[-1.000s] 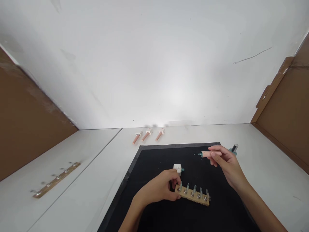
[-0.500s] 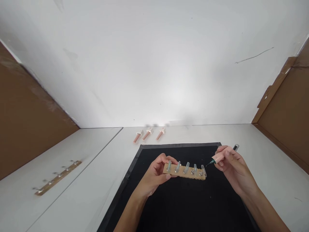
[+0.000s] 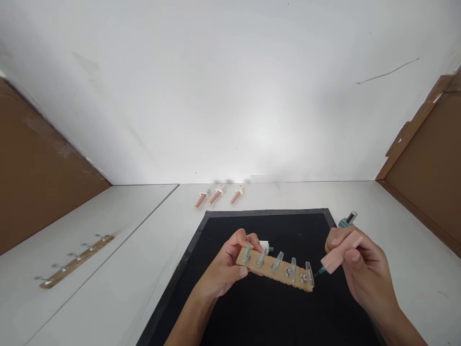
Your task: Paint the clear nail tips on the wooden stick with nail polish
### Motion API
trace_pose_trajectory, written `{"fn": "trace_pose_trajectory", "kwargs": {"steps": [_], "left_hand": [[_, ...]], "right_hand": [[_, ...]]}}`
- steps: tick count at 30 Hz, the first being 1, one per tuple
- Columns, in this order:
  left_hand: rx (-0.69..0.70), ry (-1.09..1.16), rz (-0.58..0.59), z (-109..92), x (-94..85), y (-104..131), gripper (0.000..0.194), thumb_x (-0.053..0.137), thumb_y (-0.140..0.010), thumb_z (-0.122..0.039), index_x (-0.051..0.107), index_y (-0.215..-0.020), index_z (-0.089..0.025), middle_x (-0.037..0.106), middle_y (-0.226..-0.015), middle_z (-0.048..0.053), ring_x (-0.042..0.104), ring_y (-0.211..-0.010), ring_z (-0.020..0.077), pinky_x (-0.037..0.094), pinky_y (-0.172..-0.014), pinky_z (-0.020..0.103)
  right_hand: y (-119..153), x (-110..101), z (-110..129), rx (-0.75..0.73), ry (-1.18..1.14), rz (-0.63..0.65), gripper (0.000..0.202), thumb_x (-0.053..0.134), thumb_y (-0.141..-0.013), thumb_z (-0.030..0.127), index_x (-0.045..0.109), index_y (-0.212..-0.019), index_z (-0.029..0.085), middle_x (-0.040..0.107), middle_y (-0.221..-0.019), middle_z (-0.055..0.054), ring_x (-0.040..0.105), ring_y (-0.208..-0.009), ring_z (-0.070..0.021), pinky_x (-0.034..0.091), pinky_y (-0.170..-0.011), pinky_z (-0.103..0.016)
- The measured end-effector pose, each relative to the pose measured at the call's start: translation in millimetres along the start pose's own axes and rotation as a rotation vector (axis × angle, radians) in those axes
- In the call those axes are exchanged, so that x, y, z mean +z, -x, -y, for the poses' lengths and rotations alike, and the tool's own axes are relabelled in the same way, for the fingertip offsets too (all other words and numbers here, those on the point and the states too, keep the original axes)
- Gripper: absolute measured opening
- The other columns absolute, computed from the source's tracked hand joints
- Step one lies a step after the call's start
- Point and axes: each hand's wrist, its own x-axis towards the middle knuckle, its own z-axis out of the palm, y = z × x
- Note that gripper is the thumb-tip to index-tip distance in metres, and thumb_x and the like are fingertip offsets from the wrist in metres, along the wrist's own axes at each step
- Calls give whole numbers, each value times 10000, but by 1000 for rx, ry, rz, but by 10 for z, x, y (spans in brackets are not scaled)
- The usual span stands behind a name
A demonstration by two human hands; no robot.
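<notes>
Single head-worn view looked forward and down from close above the black mat [image 3: 252,317] on the white table [image 3: 108,269]. It faced the white back wall [image 3: 230,96]; brown side panels [image 3: 36,182] framed both edges.

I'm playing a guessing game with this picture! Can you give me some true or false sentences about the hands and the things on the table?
1. The left hand holds a wooden strip with clear nail tips on it. True.
2. The right hand is empty. False: it holds a pink brush, its dark tip next to the strip's right end.
3. Three pink brushes lie on the table beyond the black mat. True.
4. The mat is red. False: it is black.
5. A second strip lies far off to the left. True.
6. A small white bottle sits on the second strip. False: it sits on the mat, behind the held strip.
</notes>
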Motion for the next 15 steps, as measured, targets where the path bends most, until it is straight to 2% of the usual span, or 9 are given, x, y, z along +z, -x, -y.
{"fn": "trace_pose_trajectory", "kwargs": {"steps": [6,13,15], "left_hand": [[34,27,43,19,-25,-11,411,798,-581,-387,447,-726,-233,517,-776,-32,564,-658,112,516,-574,246],[2,-50,-39,2,-13,-23,504,811,-495,-483,416,-671,-224,471,-715,-20,517,-623,126,478,-521,240],[30,-51,-24,5,-13,-23,484,807,-511,-475,429,-676,-221,472,-719,-20,514,-627,121,465,-529,230]], "right_hand": [[22,26,-34,1,-15,57,314,577,-832,504,647,-650,258,619,-550,-17,537,-591,-192,416,-536,-292],[18,17,-52,-4,-16,69,261,580,-848,467,638,-692,266,623,-563,-6,539,-601,-187,416,-567,-293],[12,10,-54,-17,-5,62,276,581,-849,464,636,-670,261,617,-566,-6,532,-606,-181,420,-591,-293]]}}
